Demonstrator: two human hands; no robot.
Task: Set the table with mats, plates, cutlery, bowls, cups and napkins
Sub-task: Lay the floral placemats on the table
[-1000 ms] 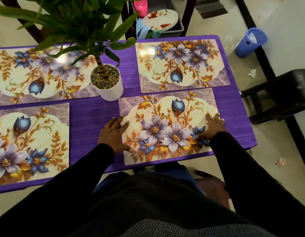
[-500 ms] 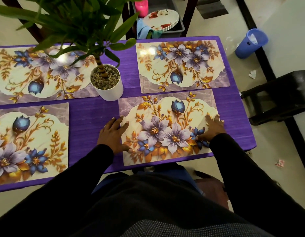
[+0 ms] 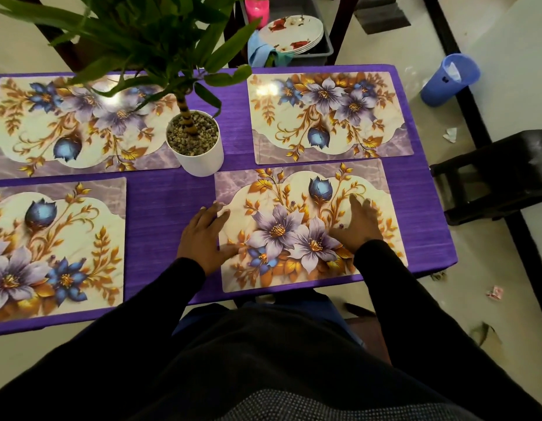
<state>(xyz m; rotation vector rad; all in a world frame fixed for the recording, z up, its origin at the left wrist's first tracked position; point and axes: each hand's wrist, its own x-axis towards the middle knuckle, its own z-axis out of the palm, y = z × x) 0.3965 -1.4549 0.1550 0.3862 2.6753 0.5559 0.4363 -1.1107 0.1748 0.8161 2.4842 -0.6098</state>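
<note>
Several floral place mats lie on the purple table (image 3: 172,202). The near right mat (image 3: 294,208) is under both hands. My left hand (image 3: 203,238) rests flat on its left edge, fingers spread, partly on the cloth. My right hand (image 3: 359,226) lies flat on the mat's right half, fingers straight and blurred. The other mats sit at far right (image 3: 327,117), far left (image 3: 66,126) and near left (image 3: 51,244). A stack of flowered plates (image 3: 294,34) sits in a grey tub (image 3: 321,53) beyond the table, beside a blue cloth (image 3: 257,54).
A potted plant in a white pot (image 3: 199,156) stands mid-table, its leaves overhanging the far mats. A pink cup (image 3: 257,7) is by the tub. On the floor at right are a blue bucket (image 3: 448,80), a dark stool (image 3: 494,180) and scraps of litter.
My right hand has slid left from the mat's right edge onto its right half. The left hand has stayed at the left edge. The mat lies much as before.
</note>
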